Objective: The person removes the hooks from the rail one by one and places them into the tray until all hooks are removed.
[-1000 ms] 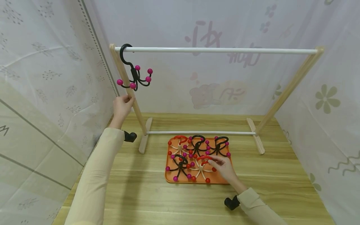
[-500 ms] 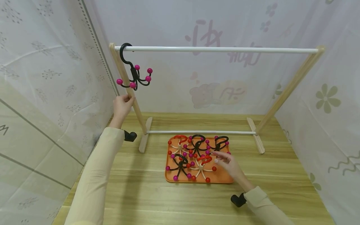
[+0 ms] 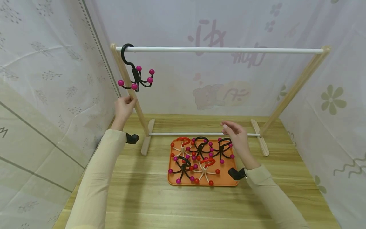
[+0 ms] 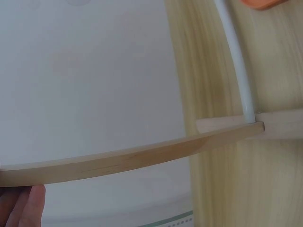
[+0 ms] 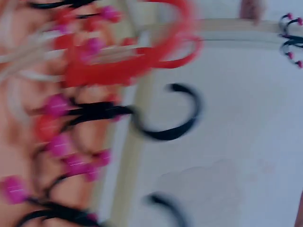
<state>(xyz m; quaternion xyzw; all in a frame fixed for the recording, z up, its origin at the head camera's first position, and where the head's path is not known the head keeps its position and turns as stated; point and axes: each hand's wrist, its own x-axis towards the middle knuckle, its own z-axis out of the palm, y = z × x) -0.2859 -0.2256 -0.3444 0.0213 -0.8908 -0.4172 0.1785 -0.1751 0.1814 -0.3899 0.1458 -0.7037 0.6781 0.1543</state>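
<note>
With its fingertips, my left hand [image 3: 124,109] pinches the left wooden post [image 4: 118,161] of a hanging rack; in the left wrist view only part of the fingers shows. A black multi-arm hook hanger [image 3: 135,74] with pink balls hangs from the left end of the white top bar [image 3: 223,50], above that hand. My right hand [image 3: 239,141] is raised over the tray's back right corner, fingers loosely bent, holding nothing. Nearest to it is a black hook hanger [image 3: 221,149] on the orange tray [image 3: 226,178]. Also lying there are red-hooked white hangers [image 3: 204,170] and other black ones [image 3: 183,168].
The rack's right post [image 3: 294,86] and right foot [image 3: 260,138] stand to the right. A white lower bar [image 3: 200,134] runs just behind the tray. Patterned curtains [image 3: 328,133] enclose the wooden table [image 3: 160,206] at the back and sides.
My right hand has let go of the front red-hooked hanger, which stays on the tray, and moved away towards the back right. The left hand has kept its place on the post.
</note>
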